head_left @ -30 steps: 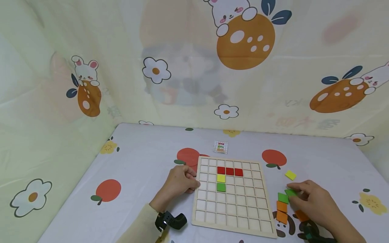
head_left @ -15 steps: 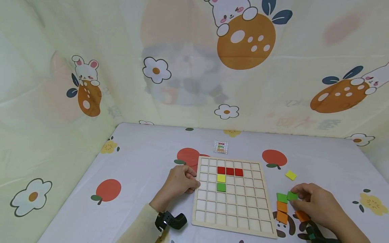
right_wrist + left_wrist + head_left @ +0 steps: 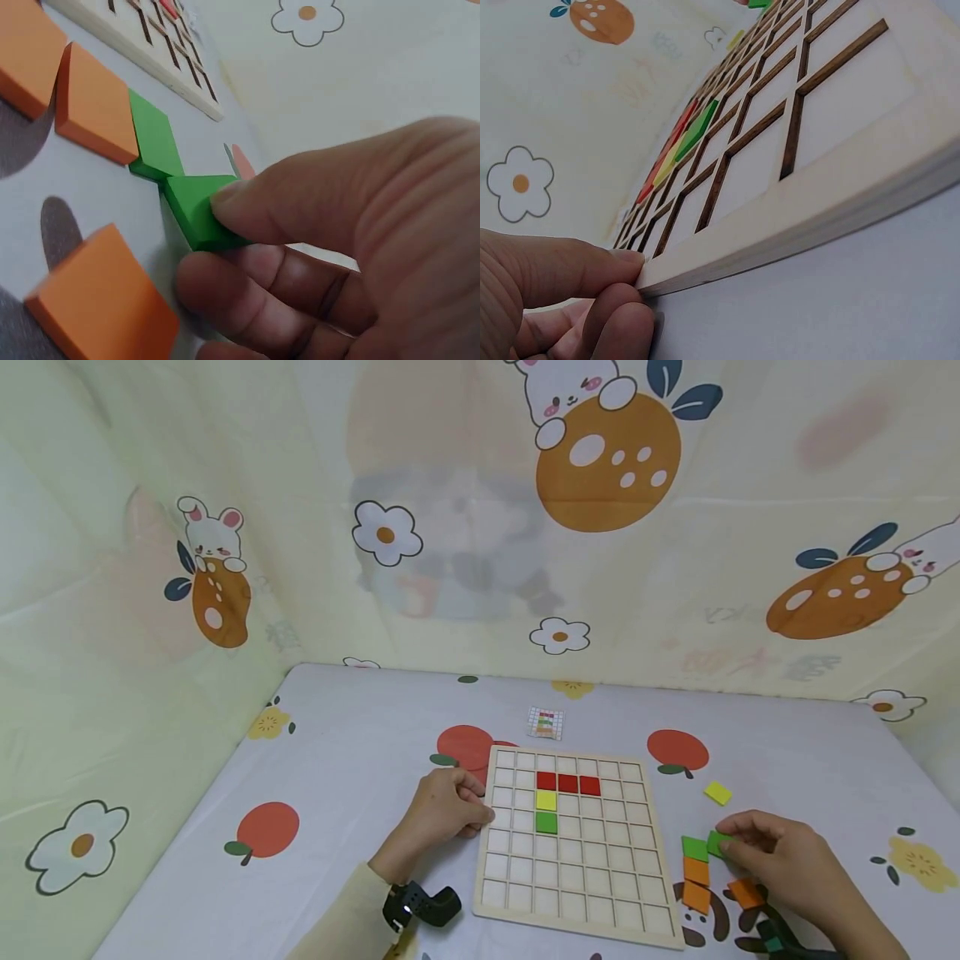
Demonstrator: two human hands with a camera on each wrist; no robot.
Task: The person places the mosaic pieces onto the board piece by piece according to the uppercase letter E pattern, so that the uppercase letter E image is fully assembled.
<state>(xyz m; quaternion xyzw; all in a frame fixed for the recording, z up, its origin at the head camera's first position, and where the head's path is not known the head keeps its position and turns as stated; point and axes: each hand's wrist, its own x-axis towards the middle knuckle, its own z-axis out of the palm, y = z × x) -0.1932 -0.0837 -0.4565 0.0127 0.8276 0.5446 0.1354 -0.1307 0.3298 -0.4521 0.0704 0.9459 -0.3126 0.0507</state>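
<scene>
A wooden grid board point(image 3: 592, 860) lies on the table. Set in its cells are several tiles: a row of red tiles point(image 3: 567, 784), a yellow tile point(image 3: 546, 801) below the row's left end, and a green tile point(image 3: 546, 822) under that. My left hand point(image 3: 442, 806) pinches the board's left edge, thumb on top of the frame in the left wrist view. Right of the board, my right hand point(image 3: 780, 860) pinches a loose green tile point(image 3: 199, 210) between thumb and fingers. A corner of that tile meets a second green tile point(image 3: 154, 136) lying flat.
Orange tiles point(image 3: 696, 897) lie in a column beside the board, another orange tile point(image 3: 746, 893) sits near the right wrist, and a loose yellow tile point(image 3: 717, 792) lies farther back. Behind the board rests a small pattern card point(image 3: 545, 723). A printed cloth wall point(image 3: 465, 643) closes the back.
The right thumb has come onto the loose green tile, which has turned and shifted slightly. The neighbouring green tile has slid a little left. My left hand and the board stay put.
</scene>
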